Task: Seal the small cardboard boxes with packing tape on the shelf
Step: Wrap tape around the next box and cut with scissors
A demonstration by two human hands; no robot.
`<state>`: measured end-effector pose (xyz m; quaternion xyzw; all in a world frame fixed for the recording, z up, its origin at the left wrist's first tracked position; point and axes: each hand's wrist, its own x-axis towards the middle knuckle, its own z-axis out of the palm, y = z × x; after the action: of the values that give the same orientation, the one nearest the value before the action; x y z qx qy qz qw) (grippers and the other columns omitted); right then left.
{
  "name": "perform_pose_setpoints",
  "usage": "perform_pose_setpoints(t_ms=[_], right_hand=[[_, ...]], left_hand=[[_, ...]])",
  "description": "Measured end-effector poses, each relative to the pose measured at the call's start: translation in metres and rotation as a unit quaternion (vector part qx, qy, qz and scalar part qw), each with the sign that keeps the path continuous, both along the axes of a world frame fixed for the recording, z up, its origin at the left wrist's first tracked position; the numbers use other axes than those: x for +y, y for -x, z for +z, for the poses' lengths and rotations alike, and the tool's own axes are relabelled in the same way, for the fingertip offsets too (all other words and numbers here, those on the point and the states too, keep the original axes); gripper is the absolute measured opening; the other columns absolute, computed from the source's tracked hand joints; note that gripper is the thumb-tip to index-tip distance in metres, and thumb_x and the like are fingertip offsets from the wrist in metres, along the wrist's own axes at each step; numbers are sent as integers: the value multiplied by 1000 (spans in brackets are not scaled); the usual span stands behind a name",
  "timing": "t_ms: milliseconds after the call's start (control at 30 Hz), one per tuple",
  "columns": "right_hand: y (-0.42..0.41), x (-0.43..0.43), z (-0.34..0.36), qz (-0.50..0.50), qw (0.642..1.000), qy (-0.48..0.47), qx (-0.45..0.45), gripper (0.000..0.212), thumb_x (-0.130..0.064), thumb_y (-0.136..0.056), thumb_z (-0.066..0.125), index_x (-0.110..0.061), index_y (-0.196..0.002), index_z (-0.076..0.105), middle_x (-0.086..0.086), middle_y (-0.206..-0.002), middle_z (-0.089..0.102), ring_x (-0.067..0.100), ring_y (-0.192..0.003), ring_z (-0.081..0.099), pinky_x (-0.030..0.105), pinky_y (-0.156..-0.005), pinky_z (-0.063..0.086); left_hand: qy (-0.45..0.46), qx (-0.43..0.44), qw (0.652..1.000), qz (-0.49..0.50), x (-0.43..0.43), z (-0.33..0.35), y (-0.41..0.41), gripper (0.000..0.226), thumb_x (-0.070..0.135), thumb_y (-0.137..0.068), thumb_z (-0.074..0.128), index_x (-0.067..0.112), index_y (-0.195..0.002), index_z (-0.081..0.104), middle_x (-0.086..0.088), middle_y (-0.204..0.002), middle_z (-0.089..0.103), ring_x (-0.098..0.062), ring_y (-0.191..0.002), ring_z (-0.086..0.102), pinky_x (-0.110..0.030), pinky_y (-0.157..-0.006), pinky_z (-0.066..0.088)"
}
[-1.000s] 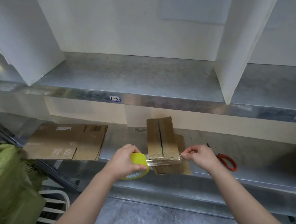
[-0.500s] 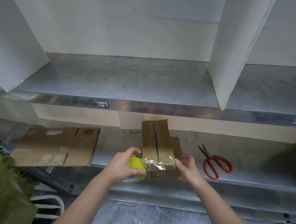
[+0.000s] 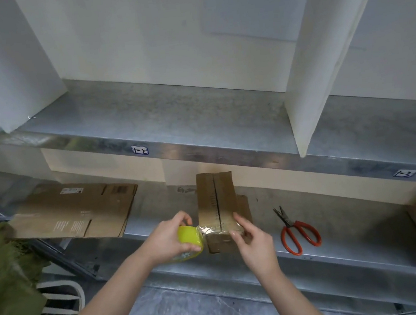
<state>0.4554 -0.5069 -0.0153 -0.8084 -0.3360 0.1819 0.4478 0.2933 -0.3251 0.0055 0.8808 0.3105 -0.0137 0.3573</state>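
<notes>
Cardboard box (image 3: 216, 202): clear tape (image 3: 212, 230) across near end
Left grip (image 3: 168, 241): holds yellow tape roll (image 3: 190, 239) beside it
Right grip (image 3: 256, 246): flat fingers press its right

Tape roll (image 3: 190, 238) partly behind the left hand (image 3: 168, 241)

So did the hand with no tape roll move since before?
Yes. The right hand moved left, away from the red scissors, and now presses flat against the right side of the small cardboard box.
</notes>
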Motion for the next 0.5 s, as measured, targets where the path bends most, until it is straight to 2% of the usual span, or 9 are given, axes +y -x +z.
perform_pose_setpoints(t_ms=[67, 133, 233, 333, 433, 500], right_hand=[[-5, -3, -3, -2, 1000, 6, 29, 47, -35, -88, 70, -41, -132, 56, -19, -77, 50, -2, -71, 46, 6, -77, 40], [-10, -1, -4, -6, 998, 19, 56, 48, -42, -84, 72, -43, -130, 58, -22, -68, 46, -3, -69, 51, 7, -76, 44], [-10, 5, -7, -19, 999, 14, 49, 48, -47, -81, 74, -44, -127, 60, -19, -45, 43, -6, -52, 50, 8, -57, 39], [-7, 4, -16, -40, 999, -3, 36, 47, -44, -84, 71, -41, -130, 59, -15, -40, 37, -4, -45, 44, 9, -50, 34], [-6, 3, -24, -55, 998, 2, 40, 47, -44, -85, 71, -44, -130, 58, -13, -41, 35, 3, -44, 35, 13, -46, 29], [-4, 5, -26, -60, 997, 2, 40, 46, -45, -84, 71, -46, -128, 58, -15, -43, 32, 0, -43, 39, 12, -47, 31]], left_hand=[[31, 4, 999, -34, 2, 2, 8, 61, 43, -64, 86, 42, -106, 41, 17, -109, 54, -1, -97, 52, -20, -77, 43], [38, 9, 998, -53, 5, 2, 14, 60, 33, -70, 84, 43, -110, 41, 17, -112, 53, 2, -101, 50, -17, -79, 41], [29, -11, 999, -39, 8, 4, 16, 57, 34, -72, 83, 39, -117, 48, 17, -117, 52, 2, -105, 48, -11, -81, 36], [25, -40, 998, -48, 13, 6, 14, 58, 39, -71, 84, 31, -122, 56, 18, -121, 48, 2, -112, 45, -10, -92, 34], [35, -26, 998, -50, 20, 5, 17, 55, 45, -72, 81, 38, -121, 57, 24, -116, 48, 5, -109, 45, -9, -86, 34], [30, -15, 998, -60, 25, 6, 16, 55, 48, -72, 80, 40, -121, 56, 25, -114, 47, 4, -109, 45, -11, -85, 34]])
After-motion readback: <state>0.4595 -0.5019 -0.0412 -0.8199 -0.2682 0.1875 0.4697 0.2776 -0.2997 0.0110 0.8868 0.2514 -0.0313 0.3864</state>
